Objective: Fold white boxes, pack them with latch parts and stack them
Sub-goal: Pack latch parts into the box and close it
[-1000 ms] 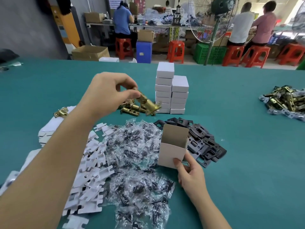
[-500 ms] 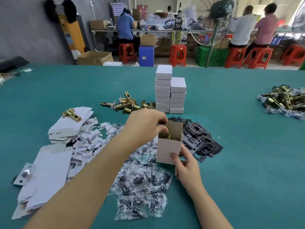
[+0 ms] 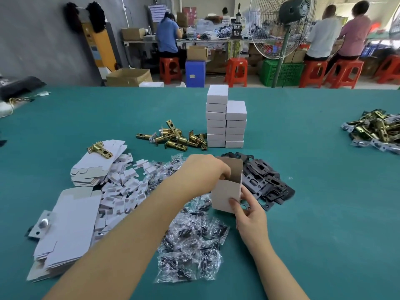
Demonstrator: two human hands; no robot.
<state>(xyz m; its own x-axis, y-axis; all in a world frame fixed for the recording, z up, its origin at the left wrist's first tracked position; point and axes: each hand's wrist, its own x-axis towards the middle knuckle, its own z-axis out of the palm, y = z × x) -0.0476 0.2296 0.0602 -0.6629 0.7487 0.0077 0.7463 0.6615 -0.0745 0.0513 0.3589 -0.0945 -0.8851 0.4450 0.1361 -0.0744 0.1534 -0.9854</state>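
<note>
Right hand (image 3: 249,219) grips open white box (image 3: 227,191); left hand (image 3: 205,172) fingers inside box, grip hidden.

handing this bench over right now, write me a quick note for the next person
Left hand: fingers down inside the open box; what they hold is hidden.
Right hand: grips the box's lower corner, keeping it upright on the table.
Done: two stacks of closed boxes at the middle of the table.
Supplies: brass latches left of the stacks, black plates behind the open box, screw bags in front, flat box blanks at left.
Left: finish filling this box, close it, stack it, then fold more.
</note>
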